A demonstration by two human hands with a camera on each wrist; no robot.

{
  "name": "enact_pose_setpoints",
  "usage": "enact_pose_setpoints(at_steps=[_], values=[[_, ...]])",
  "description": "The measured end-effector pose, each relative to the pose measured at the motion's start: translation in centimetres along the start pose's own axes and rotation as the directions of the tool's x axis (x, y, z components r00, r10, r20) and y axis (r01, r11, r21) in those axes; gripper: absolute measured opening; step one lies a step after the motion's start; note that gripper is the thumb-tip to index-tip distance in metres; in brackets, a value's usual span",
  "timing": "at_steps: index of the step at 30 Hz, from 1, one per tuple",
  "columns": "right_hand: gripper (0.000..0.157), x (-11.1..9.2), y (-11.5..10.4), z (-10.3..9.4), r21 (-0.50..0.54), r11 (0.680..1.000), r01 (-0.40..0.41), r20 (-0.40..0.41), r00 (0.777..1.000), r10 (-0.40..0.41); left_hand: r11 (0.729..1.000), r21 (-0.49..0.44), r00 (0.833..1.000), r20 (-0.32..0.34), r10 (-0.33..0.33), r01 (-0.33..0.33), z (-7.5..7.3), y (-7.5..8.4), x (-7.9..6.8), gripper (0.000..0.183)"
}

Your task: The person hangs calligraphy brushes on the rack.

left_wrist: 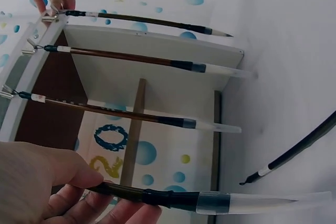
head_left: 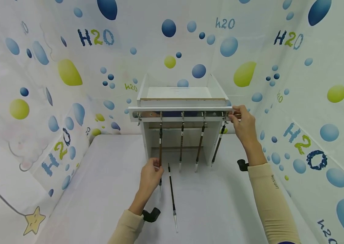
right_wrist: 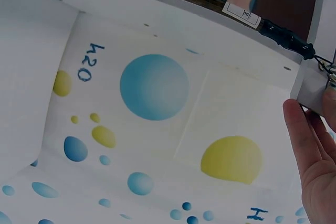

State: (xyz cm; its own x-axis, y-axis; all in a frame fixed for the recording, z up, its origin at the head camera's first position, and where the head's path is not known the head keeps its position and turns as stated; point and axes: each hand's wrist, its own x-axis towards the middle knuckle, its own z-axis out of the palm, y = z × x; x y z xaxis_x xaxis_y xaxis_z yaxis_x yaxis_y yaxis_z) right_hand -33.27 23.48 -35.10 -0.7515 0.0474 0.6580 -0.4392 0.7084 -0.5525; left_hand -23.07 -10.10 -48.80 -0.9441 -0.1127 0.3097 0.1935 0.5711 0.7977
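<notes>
Several calligraphy brushes hang by loops from hooks on the front rail (head_left: 172, 114) of a white shelf unit (head_left: 145, 142). My left hand (head_left: 151, 176) pinches the shaft of the leftmost hanging brush (head_left: 160, 142), whose clear cap (left_wrist: 262, 203) points down toward the table. At the rail's right end, my right hand (head_left: 244, 125) grips the board's corner, with the thumb near the last hook. Beside it hangs the rightmost brush (head_left: 218, 145), its tip uncapped in the left wrist view. Another capped brush (head_left: 172, 193) lies on the white table, just right of my left hand.
The unit's top is an open tray with raised sides (head_left: 182, 101); an open compartment lies below. A bare hook (head_left: 139, 118) is at the rail's left end. Two more capped brushes (head_left: 181, 145) hang mid-rail. Bubble-printed sheeting (head_left: 172, 44) surrounds the table.
</notes>
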Motion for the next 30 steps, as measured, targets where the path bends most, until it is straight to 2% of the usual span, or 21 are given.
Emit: enact_pose_setpoints(at_steps=[9,18,30], values=[[0.033,0.0,0.1,0.0,0.003,1.000,-0.007,-0.002,1.000,0.007,1.000,-0.024,1.000,0.021,-0.009,0.010,0.8,-1.0,1.6,0.028],[0.033,-0.2,0.1,0.1,-0.008,1.000,-0.014,-0.004,1.000,0.014,0.999,-0.030,1.000,-0.010,-0.013,0.013,1.7,-1.9,2.9,0.027],[0.033,-0.1,0.2,0.2,-0.016,1.000,-0.001,-0.013,1.000,0.000,0.998,-0.060,0.999,-0.013,-0.029,0.028,2.3,-2.6,3.3,0.027]])
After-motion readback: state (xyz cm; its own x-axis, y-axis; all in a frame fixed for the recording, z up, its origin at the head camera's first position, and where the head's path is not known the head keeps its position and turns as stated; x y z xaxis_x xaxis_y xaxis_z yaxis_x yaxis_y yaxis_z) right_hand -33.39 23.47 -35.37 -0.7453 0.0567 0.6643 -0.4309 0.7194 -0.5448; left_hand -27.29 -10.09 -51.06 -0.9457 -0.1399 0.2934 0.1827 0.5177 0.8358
